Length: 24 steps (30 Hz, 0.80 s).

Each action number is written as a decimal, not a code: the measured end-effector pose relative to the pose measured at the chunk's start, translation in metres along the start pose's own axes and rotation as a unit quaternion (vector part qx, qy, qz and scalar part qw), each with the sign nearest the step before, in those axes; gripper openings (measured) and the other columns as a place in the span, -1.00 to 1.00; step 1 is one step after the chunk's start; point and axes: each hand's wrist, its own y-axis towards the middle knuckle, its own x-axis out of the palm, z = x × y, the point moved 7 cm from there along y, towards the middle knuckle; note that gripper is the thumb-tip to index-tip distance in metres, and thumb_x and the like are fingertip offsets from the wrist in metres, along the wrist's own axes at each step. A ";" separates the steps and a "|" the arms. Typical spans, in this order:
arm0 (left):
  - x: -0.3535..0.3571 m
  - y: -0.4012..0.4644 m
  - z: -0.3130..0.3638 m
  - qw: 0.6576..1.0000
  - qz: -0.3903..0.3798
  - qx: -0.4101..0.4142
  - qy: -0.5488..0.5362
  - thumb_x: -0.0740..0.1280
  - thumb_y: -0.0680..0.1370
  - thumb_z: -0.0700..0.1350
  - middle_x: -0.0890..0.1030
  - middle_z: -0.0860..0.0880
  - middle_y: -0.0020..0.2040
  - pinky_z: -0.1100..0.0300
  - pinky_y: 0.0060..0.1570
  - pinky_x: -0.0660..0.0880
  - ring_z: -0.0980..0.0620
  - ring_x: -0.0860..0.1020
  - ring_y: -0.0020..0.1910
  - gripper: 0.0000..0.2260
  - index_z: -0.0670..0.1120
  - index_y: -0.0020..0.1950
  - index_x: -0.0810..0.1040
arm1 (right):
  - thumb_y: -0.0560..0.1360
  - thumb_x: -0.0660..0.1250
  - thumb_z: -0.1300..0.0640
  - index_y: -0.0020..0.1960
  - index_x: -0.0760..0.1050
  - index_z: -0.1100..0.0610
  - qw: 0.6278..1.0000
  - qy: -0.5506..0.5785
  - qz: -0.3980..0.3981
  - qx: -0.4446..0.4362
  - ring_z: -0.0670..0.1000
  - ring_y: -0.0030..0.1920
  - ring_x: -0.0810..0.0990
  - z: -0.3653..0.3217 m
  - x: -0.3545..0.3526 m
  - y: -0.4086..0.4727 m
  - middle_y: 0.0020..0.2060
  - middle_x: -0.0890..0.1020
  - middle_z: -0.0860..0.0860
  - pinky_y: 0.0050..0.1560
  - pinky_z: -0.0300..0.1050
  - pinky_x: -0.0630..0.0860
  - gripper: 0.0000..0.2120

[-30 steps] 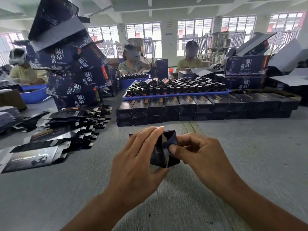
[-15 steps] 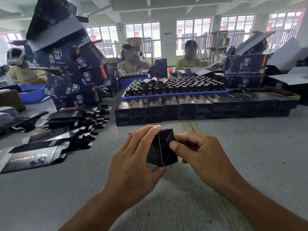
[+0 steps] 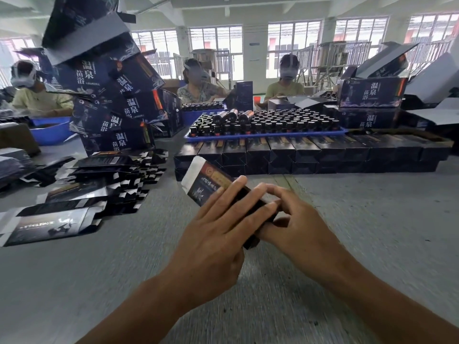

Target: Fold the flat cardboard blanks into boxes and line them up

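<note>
At the far left, a loose heap of flat cardboard blanks is spread over the grey table, dark printed sheets with notched flaps, lying well apart from the hands. Behind the heap a tilting stack of large printed cartons is seen. Moving toward the centre, a small dark box is held just above the table; its long axis runs diagonally, from a pale open end at the upper left down to a near end at the lower right. The left hand is laid over the top of the box, fingers fairly straight and spread across its upper face, the thumb hidden beneath. The right hand is met at the box's near, lower-right end, its fingers curled around that end; exactly which flap is being pressed cannot be told because of blur. Straight ahead of the hands, beyond the box's far end, a double-layered row of finished boxes is lined up across the table, with a blue tray of dark bottles just behind it. It is judged that the box must be carried forward and slightly left to join the near left end of that row, to which the left hand is the nearer.
</note>
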 end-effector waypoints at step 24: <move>0.017 -0.015 -0.041 0.750 0.066 -0.366 -0.547 0.51 0.48 -0.14 0.66 0.18 0.11 0.19 0.02 0.64 0.11 0.67 0.09 -0.51 0.28 0.25 0.42 | 0.44 0.51 0.12 0.16 0.54 -0.11 0.992 0.119 0.032 0.016 -0.19 0.11 0.66 0.005 -0.020 0.010 0.08 0.70 -0.21 0.04 -0.22 0.59 -0.66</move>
